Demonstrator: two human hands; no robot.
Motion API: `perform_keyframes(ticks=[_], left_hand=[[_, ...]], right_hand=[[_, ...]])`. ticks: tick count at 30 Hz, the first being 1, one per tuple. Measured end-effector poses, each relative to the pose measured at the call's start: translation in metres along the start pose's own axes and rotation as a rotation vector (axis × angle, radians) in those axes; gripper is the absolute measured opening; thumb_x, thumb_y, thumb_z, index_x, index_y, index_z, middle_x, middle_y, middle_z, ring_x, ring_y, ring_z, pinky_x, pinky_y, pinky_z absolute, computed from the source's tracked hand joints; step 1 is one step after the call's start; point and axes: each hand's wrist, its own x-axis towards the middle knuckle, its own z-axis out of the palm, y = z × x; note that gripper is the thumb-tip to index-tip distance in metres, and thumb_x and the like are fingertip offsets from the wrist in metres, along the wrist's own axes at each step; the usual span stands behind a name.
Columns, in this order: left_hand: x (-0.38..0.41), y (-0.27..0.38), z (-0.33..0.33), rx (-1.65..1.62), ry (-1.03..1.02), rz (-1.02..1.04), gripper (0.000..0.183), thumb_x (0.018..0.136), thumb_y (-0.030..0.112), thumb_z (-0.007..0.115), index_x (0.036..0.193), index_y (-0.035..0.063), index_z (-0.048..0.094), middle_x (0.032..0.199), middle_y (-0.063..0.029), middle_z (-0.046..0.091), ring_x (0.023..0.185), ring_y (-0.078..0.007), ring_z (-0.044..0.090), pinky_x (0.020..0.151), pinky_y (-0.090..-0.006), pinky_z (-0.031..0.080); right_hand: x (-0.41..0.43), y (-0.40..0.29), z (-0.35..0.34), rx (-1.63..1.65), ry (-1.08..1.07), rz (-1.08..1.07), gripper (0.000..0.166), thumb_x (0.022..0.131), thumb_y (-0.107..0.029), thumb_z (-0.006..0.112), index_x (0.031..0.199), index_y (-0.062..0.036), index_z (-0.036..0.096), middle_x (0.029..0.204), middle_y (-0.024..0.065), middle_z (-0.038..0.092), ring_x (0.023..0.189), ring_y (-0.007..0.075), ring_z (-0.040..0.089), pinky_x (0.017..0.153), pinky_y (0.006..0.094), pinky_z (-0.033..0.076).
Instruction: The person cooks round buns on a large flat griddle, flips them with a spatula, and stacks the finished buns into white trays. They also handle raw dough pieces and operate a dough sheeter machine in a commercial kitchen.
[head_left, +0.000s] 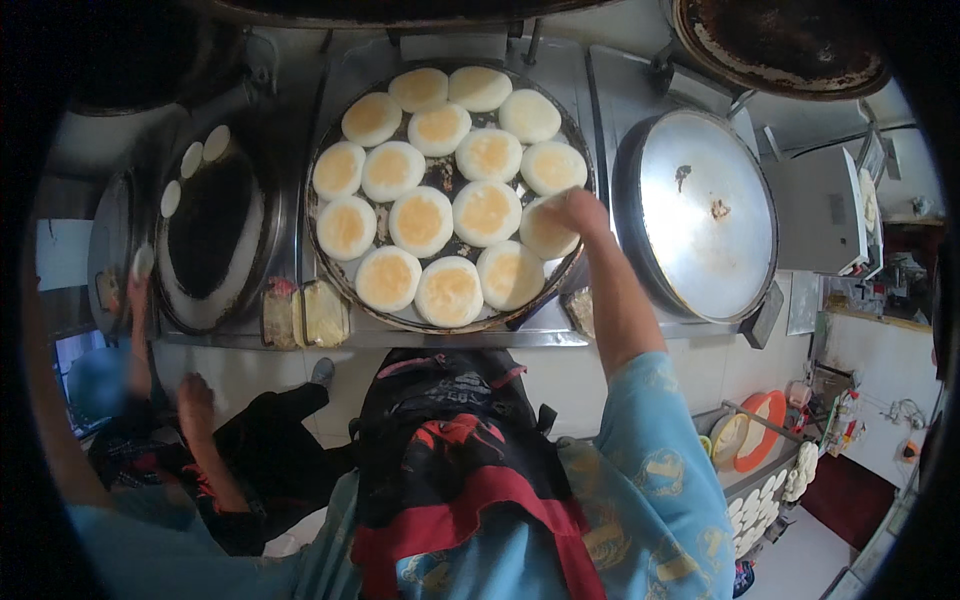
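Observation:
Several round, thick flatbreads, most with golden-brown centres facing up, lie on a large round griddle before me. My right hand is at the griddle's right side, its fingers over the edge of one flatbread and touching it. The fingers are blurred, so their grip on the bread is unclear. A neighbouring flatbread lies just behind that hand, and another lies nearer to me. My left forearm runs up the far left rim of the picture; my left hand is out of view.
A co-worker at the left holds a pale dough round near a second griddle bearing several pale rounds. Two cloth-like pads lie on the counter's front edge. At right is a metal-topped round pan; behind it, lower right, dough rounds cover a table.

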Motion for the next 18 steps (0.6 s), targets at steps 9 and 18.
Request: perform_keyframes(ticks=[9, 18], left_hand=[[-0.114, -0.008, 0.145, -0.093, -0.393, -0.409, 0.040, 0.082, 0.045, 0.056, 0.097, 0.0087, 0.064, 0.085, -0.0060, 0.070, 0.088, -0.0262, 0.066, 0.080, -0.0411, 0.049], [-0.112, -0.025, 0.176, -0.013, -0.453, -0.532, 0.036, 0.079, 0.038, 0.061, 0.098, 0.0083, 0.064, 0.085, -0.0062, 0.069, 0.086, -0.0257, 0.066, 0.079, -0.0396, 0.049]], right_hand=[[-0.082, 0.001, -0.017, -0.024, 0.241, -0.525, 0.062, 0.062, -0.030, 0.084, 0.113, -0.0036, 0.058, 0.108, 0.0188, 0.058, 0.102, 0.0359, 0.055, 0.084, 0.0417, 0.047], [-0.057, 0.009, 0.004, -0.146, 0.369, -0.542, 0.069, 0.063, -0.022, 0.083, 0.122, -0.0035, 0.052, 0.120, 0.0175, 0.053, 0.113, 0.0373, 0.049, 0.090, 0.0455, 0.045]])
